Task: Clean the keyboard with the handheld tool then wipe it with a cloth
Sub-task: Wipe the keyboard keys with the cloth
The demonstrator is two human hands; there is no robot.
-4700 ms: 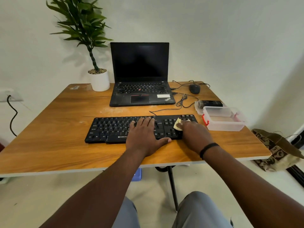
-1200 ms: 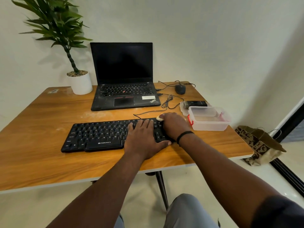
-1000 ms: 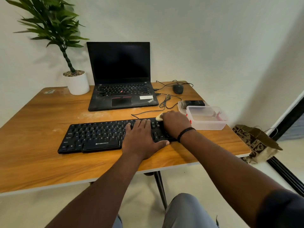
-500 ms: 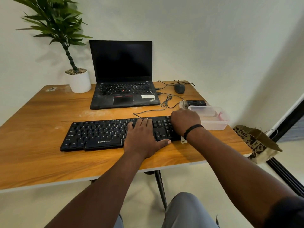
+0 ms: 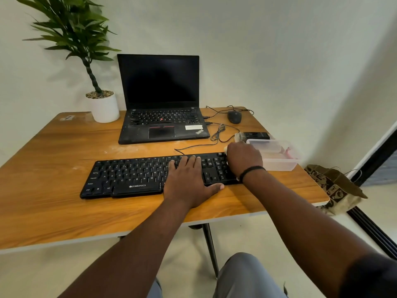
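A clear plastic tub [image 5: 277, 157] with rounded corners sits at the desk's [image 5: 53, 190] right edge, just beside the keyboard's right end; something pale lies on its floor and a pink-red clasp shows on its far side, but the contents cannot be made out. Behind it lies a flat clear lid [image 5: 237, 137] with a small black device [image 5: 256, 135] on it.

The keyboard [image 5: 133, 175] is a long, matte black slab with low keys, lying parallel to the near edge of the desk, right of centre. The left hand [image 5: 188, 181] rests flat on its right-centre keys, fingers straight and together, thumb stretched along the keyboard's front rim. The right hand [image 5: 243, 159] covers the far right corner of the keyboard, fingers curled down; a sliver of pale cloth [image 5: 225, 149] shows at its far side, so it seems to grip that, though the hold itself is hidden.

The desk is glossy orange-brown wood grain with a pale edge band. Along its back edge stand a white plant pot [image 5: 105, 107], an open black laptop [image 5: 161, 100] and a dark mouse [image 5: 234, 116], with thin black cables [image 5: 218, 134] looping between them. The left half of the desk shows bare wood between keyboard and pot. A patterned paper bag [image 5: 335, 188] sits on the floor beyond the right edge.
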